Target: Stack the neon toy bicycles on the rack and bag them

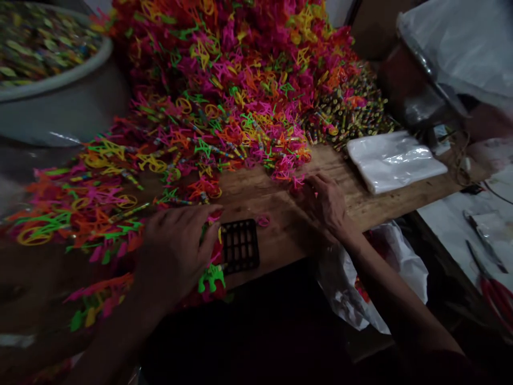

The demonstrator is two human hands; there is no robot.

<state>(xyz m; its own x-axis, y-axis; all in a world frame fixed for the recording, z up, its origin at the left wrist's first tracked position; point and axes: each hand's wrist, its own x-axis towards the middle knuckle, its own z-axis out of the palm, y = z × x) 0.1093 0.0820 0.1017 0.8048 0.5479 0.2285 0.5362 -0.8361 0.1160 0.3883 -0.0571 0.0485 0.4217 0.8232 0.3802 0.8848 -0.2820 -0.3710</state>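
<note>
My left hand (176,246) is closed round a bunch of small bright plastic toys (212,278), with green, yellow and pink parts showing by the thumb and below it. Beside its thumb a black plastic grid (241,246) lies at the table's front edge. My right hand (326,203) is at the near edge of a large pile of neon plastic toys (240,117), next to some pink pieces (294,179). Its fingers are bent down in shadow, and a pink bit shows among them; what they grip is unclear. A pink ring (263,220) lies between the hands.
A grey tub (52,115) full of small coloured pieces stands at the left. Short printed sticks (356,107) are heaped behind a stack of clear plastic bags (395,160). An open white bag (401,251) hangs below the wooden table (276,240). Red-handled scissors (495,294) lie far right.
</note>
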